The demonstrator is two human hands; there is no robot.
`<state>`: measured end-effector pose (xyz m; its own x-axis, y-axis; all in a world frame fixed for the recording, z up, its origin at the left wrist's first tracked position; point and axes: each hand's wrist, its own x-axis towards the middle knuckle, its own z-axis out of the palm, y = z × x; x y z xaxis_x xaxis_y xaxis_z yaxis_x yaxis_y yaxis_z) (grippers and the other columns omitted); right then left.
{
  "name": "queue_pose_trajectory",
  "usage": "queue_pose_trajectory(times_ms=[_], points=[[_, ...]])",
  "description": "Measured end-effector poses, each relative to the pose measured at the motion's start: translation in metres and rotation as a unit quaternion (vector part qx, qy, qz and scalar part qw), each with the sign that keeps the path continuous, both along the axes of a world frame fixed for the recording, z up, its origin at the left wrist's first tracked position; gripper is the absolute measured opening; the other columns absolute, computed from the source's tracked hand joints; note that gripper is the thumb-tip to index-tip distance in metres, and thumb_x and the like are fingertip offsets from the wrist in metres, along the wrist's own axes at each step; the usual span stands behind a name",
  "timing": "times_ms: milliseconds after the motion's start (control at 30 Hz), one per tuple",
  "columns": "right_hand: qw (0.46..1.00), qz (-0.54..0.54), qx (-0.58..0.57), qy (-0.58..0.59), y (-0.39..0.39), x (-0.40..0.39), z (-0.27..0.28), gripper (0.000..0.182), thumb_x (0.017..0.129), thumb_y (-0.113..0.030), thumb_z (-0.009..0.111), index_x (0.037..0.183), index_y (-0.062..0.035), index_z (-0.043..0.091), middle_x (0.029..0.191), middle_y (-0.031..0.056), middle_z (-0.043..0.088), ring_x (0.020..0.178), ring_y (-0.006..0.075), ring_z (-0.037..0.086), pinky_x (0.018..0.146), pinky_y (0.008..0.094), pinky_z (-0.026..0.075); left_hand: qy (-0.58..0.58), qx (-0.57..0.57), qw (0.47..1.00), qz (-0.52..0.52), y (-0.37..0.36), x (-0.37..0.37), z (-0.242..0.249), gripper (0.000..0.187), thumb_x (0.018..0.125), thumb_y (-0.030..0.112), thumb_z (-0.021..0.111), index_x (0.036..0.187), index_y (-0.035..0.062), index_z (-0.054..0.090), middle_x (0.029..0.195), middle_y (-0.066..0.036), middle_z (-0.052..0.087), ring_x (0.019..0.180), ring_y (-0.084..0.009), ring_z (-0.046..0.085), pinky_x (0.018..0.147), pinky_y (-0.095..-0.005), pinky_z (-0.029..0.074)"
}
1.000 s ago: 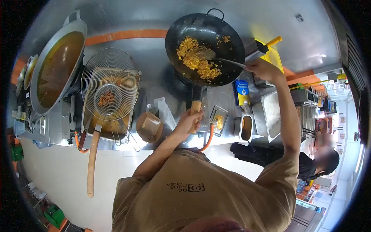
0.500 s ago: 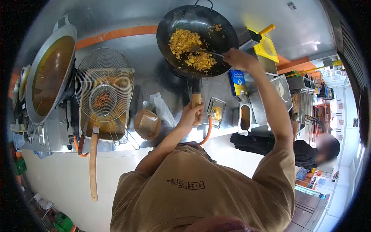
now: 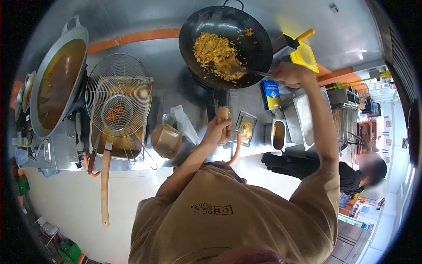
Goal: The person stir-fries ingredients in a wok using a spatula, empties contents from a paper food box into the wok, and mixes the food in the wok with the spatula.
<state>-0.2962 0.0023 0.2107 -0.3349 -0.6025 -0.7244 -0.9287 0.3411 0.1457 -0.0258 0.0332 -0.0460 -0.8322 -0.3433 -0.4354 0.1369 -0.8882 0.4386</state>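
My left hand (image 3: pixel 218 128) is wrapped round the wooden handle (image 3: pixel 223 115) of a black wok (image 3: pixel 259 42). Fried rice (image 3: pixel 213 46) lies heaped in the left and lower part of the wok, with some grains stuck on its upper right wall. My right hand (image 3: pixel 288 74), beyond the wok's right rim, is closed on the end of a metal spatula (image 3: pixel 259 73). The spatula's head is in the rice near the lower middle of the wok and is blurred.
At left stand a large pan of brown liquid (image 3: pixel 61 83) and a wire strainer (image 3: pixel 118 94) over a tray. A plastic container (image 3: pixel 167 141), small metal trays (image 3: pixel 278 135) and a blue box (image 3: pixel 271 94) lie nearby. Another person (image 3: pixel 351 174) stands at right.
My right hand has moved right and slightly down with the spatula. The spatula's head and some rice have shifted right in the wok. My left hand keeps its hold on the handle.
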Motion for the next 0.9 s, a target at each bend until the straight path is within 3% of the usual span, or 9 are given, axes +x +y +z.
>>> queue_pose_trajectory(times_ms=[67, 133, 300, 467, 500, 600, 700, 833, 900], points=[[0.992, -0.095, -0.089, -0.01, -0.005, -0.016, -0.068, 0.027, 0.097, -0.029, 0.059, 0.109, -0.0075, 0.07, 0.079, 0.0164, 0.07, 0.074, 0.0386, 0.067, 0.069, 0.0459, 0.055, -0.011, -0.018, 1.0, -0.008, 0.002, -0.001, 0.005, 0.025, 0.094, 0.02, 0.072, 0.111, 0.0132, 0.056, 0.077, 0.001, 0.053, 0.055, -0.0101, 0.052, 0.047, -0.0268, 0.042], [0.899, 0.256, -0.354, 0.007, -0.016, -0.043, -0.119, 0.03, 0.092, -0.029, 0.059, 0.094, -0.0014, 0.071, 0.096, 0.0248, 0.072, 0.083, 0.0381, 0.072, 0.076, 0.0508, 0.057, -0.045, -0.02, 0.998, -0.03, -0.003, -0.002, 0.017, 0.023, 0.094, 0.017, 0.071, 0.109, 0.0106, 0.055, 0.074, 0.0, 0.051, 0.053, -0.0103, 0.048, 0.045, -0.0266, 0.039], [0.916, 0.096, -0.365, 0.137, 0.018, -0.031, -0.023, 0.027, 0.095, -0.029, 0.06, 0.101, -0.0073, 0.075, 0.081, 0.019, 0.068, 0.082, 0.0379, 0.068, 0.077, 0.0492, 0.053, -0.064, -0.036, 0.997, -0.032, -0.013, 0.007, 0.01, 0.023, 0.094, 0.018, 0.071, 0.108, 0.0109, 0.054, 0.073, 0.001, 0.05, 0.053, -0.0088, 0.047, 0.045, -0.0256, 0.035], [0.97, -0.066, -0.224, -0.067, 0.024, -0.07, -0.026, 0.029, 0.093, -0.03, 0.063, 0.099, -0.0038, 0.074, 0.086, 0.0214, 0.07, 0.078, 0.0379, 0.068, 0.074, 0.0461, 0.053, -0.106, -0.079, 0.988, -0.086, -0.029, 0.02, 0.025, 0.024, 0.094, 0.025, 0.072, 0.103, 0.0113, 0.055, 0.07, 0.003, 0.05, 0.051, -0.0073, 0.046, 0.045, -0.0253, 0.037], [0.951, 0.135, -0.276, -0.035, 0.013, -0.117, -0.089, 0.027, 0.093, -0.029, 0.064, 0.101, -0.0047, 0.074, 0.085, 0.0216, 0.07, 0.079, 0.0392, 0.068, 0.076, 0.0467, 0.054, -0.107, -0.08, 0.988, -0.082, -0.028, 0.021, 0.025, 0.024, 0.094, 0.025, 0.072, 0.103, 0.0113, 0.055, 0.07, 0.003, 0.05, 0.051, -0.0073, 0.046, 0.045, -0.0253, 0.037], [0.906, 0.095, -0.411, -0.015, -0.016, -0.079, -0.121, 0.034, 0.091, -0.033, 0.063, 0.107, -0.0046, 0.073, 0.1, 0.0227, 0.071, 0.087, 0.0454, 0.069, 0.08, 0.0497, 0.056, -0.113, -0.105, 0.985, -0.083, -0.031, 0.019, 0.027, 0.024, 0.094, 0.028, 0.072, 0.101, 0.0113, 0.055, 0.069, 0.004, 0.049, 0.051, -0.0073, 0.045, 0.045, -0.0255, 0.037], [0.89, 0.138, -0.405, 0.159, -0.024, -0.055, -0.064, 0.03, 0.091, -0.03, 0.062, 0.103, -0.0047, 0.073, 0.094, 0.0229, 0.071, 0.089, 0.0443, 0.069, 0.083, 0.0517, 0.055, -0.114, -0.098, 0.984, -0.092, -0.027, 0.019, 0.027, 0.025, 0.094, 0.027, 0.072, 0.1, 0.0107, 0.055, 0.069, 0.004, 0.05, 0.052, -0.0074, 0.046, 0.045, -0.0255, 0.038], [0.934, 0.11, -0.328, 0.087, -0.025, -0.022, 0.003, 0.023, 0.095, -0.023, 0.061, 0.11, -0.0112, 0.074, 0.108, 0.02, 0.069, 0.098, 0.0392, 0.067, 0.087, 0.0484, 0.052, -0.11, -0.094, 0.986, -0.085, -0.025, 0.017, 0.026, 0.029, 0.093, 0.03, 0.074, 0.103, 0.0124, 0.054, 0.069, 0.004, 0.05, 0.053, -0.0068, 0.046, 0.045, -0.0252, 0.039], [0.935, 0.186, -0.302, 0.014, -0.038, -0.053, -0.082, 0.024, 0.094, -0.024, 0.061, 0.103, -0.0065, 0.073, 0.103, 0.0231, 0.07, 0.096, 0.041, 0.068, 0.086, 0.0499, 0.054, -0.103, -0.088, 0.987, -0.081, -0.021, 0.013, 0.027, 0.028, 0.093, 0.029, 0.074, 0.101, 0.0107, 0.055, 0.069, 0.003, 0.05, 0.053, -0.0072, 0.048, 0.046, -0.0253, 0.04]])
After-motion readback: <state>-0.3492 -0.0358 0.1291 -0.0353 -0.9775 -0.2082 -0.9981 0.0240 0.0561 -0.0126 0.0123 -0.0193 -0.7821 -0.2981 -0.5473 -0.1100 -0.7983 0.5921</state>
